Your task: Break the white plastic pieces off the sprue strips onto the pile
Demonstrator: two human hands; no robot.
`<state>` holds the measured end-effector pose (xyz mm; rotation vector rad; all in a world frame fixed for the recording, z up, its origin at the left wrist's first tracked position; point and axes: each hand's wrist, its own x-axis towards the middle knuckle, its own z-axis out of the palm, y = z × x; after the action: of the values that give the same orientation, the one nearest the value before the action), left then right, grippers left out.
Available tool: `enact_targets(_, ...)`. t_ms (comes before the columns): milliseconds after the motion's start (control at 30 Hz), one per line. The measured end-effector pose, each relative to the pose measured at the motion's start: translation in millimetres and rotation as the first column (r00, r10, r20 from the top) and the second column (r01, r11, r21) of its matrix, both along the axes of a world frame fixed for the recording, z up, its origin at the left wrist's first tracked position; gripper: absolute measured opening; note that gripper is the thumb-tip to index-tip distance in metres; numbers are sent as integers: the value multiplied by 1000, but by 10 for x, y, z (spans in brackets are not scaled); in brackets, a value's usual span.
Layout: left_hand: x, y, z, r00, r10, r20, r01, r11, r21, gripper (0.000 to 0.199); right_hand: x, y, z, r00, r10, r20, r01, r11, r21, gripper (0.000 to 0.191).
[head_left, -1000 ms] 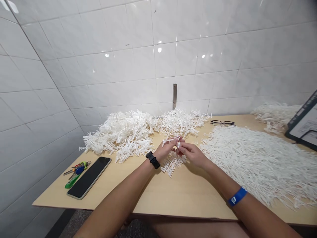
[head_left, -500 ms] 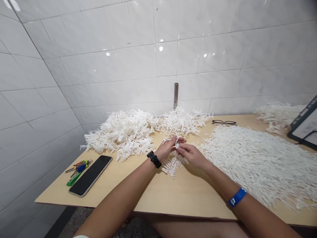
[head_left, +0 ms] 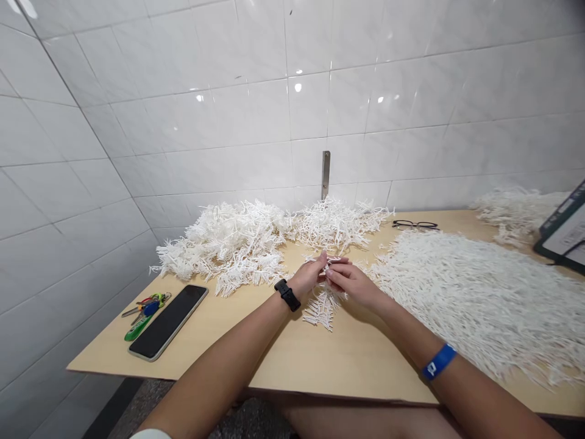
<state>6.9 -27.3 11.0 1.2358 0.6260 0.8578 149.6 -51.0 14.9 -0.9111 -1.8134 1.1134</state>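
Note:
My left hand point(head_left: 309, 276) and my right hand point(head_left: 355, 283) meet over the middle of the table, thumbs and fingers closed on a white fringed strip point(head_left: 322, 312). Its comb-like lower end hangs below the fingers toward the table. The part between the fingertips is mostly hidden. Behind the hands lies a tangled heap of white fringed strips point(head_left: 237, 241), joined on its right by a looser pile point(head_left: 336, 222). To the right spreads a broad bed of short white pieces point(head_left: 475, 299).
A phone point(head_left: 169, 322) lies on the wooden table point(head_left: 219, 326) at left, beside keys with a green tag point(head_left: 138, 328). Eyeglasses point(head_left: 415, 225) rest near the tiled wall. At far right are a dark-edged box-like object point(head_left: 567, 231) and another white pile point(head_left: 516, 210).
My fingers have drawn closer together around the strip, my right hand's fingers now more curled. The hanging end has shifted slightly right.

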Motion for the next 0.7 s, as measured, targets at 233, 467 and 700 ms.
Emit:
enact_targets(233,55,-13,26,990,83,110,-75,994,-75,76,-81,-60,35,997,-76,-15,78,982,173,41)
enact_targets(467,24,21,36,989,138,60,-135,990,-49,71,-74,-71,51,998,-57,29,47,960,275,41)
enact_targets(700,-131,130,117,940,278,197,-240,951,-193,56,-129,-118,31,1000,-9,29,1,963,270,40)
